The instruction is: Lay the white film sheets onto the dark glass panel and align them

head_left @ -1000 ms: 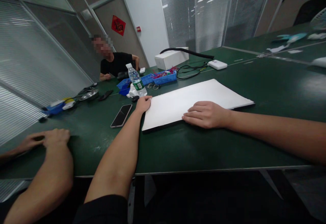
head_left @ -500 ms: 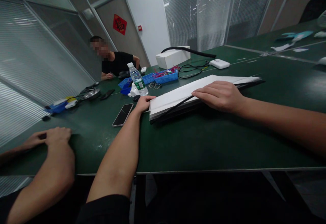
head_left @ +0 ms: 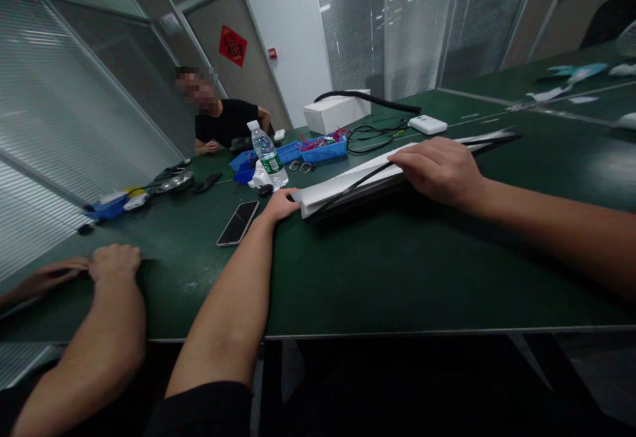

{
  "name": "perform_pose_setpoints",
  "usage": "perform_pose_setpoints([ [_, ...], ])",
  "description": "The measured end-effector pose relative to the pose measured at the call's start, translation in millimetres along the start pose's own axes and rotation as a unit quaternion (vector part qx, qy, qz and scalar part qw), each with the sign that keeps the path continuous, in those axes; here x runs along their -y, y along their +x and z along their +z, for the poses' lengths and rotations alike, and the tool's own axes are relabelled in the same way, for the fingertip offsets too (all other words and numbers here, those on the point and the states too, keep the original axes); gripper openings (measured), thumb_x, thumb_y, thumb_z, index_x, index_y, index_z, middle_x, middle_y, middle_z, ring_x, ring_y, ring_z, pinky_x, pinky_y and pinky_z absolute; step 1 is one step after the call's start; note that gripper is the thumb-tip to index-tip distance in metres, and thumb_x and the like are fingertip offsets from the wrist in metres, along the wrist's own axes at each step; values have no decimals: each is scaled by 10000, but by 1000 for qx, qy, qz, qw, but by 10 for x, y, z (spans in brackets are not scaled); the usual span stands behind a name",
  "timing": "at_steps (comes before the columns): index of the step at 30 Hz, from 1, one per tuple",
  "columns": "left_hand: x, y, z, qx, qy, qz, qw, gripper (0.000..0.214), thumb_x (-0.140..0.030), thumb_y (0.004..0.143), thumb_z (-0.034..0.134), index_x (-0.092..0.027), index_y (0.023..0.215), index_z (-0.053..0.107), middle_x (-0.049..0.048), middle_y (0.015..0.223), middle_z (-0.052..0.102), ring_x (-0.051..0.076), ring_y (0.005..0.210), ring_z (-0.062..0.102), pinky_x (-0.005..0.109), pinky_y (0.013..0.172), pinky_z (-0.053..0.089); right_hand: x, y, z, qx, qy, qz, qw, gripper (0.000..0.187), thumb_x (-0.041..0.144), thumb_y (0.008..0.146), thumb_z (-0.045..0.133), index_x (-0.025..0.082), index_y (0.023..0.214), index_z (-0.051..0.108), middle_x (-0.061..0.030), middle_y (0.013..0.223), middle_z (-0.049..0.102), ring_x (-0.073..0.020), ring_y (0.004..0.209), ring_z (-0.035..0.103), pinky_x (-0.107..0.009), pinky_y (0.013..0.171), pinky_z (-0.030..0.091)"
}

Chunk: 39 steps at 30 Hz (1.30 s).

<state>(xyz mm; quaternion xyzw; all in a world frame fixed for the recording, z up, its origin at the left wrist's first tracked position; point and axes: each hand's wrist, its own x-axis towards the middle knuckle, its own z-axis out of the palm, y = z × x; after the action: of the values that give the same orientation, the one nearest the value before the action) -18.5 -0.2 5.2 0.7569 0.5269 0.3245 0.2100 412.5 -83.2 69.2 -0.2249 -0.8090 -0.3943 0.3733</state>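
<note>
A black-edged folder with white sheets (head_left: 342, 189) in it stands tilted over the green table, its dark side toward me. My right hand (head_left: 440, 169) is closed over the folder's near long edge, fingers bent across the black rim onto the white sheets. At the folder's left end, my left hand (head_left: 281, 205) is closed on the corner; its fingertips are partly hidden. A phone (head_left: 238, 223) lies face up just left of my left wrist. Behind that hand stand a water bottle (head_left: 268, 159) and a small dark object (head_left: 265, 191).
Blue trays (head_left: 322, 150) with small red parts stand behind the folder, near a white box (head_left: 338, 111), cables (head_left: 372, 142) and a white device (head_left: 428, 124). On the left, another person's forearms (head_left: 116, 304) rest on the table (head_left: 397, 278). Across it sits a person (head_left: 231, 119).
My right hand has risen a little, lifting and tilting the folder away from me, so less of its white face shows. The folder's left end has shifted slightly right and up.
</note>
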Motion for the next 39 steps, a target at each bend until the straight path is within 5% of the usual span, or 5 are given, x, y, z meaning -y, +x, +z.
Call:
perform_pose_setpoints([
  [4,-57,-18,3,12,-14,-3,1000,510,-445,635,871,-205,1084,839,108,1224,781,376,1406,551,486,1236,329,-6,-60,46,-13,32,-10,999,282,224,938,617,164,1213,644,-87,1061,730,-187,893,651,-341,766,494],
  [11,-133,-43,-5,12,-27,-13,999,580,-526,587,904,-212,1070,843,114,1193,789,378,1385,572,475,1224,341,-50,-185,127,-4,55,-37,998,336,375,918,692,140,1155,658,-104,1025,724,-204,903,653,-347,780,495],
  [18,-141,-48,10,9,-20,-13,1000,473,-465,694,842,-197,1084,844,108,1229,777,376,1383,574,472,1230,344,-27,-204,146,24,93,-14,995,165,288,940,668,152,1033,672,-86,1079,734,-189,965,656,-347,819,481],
  [26,-45,-14,30,-13,42,0,999,445,-304,720,790,-214,1155,815,73,1293,756,341,1322,628,469,1204,390,136,-189,153,27,77,-69,994,90,216,966,613,147,977,670,-60,1006,740,-151,852,638,-304,737,460],
  [39,98,69,41,2,115,33,993,543,-282,740,696,-218,1277,737,92,1397,678,338,1344,575,461,1198,380,368,-192,173,44,125,-112,985,241,166,983,561,144,1182,695,-80,1150,733,-162,967,665,-318,773,505],
])
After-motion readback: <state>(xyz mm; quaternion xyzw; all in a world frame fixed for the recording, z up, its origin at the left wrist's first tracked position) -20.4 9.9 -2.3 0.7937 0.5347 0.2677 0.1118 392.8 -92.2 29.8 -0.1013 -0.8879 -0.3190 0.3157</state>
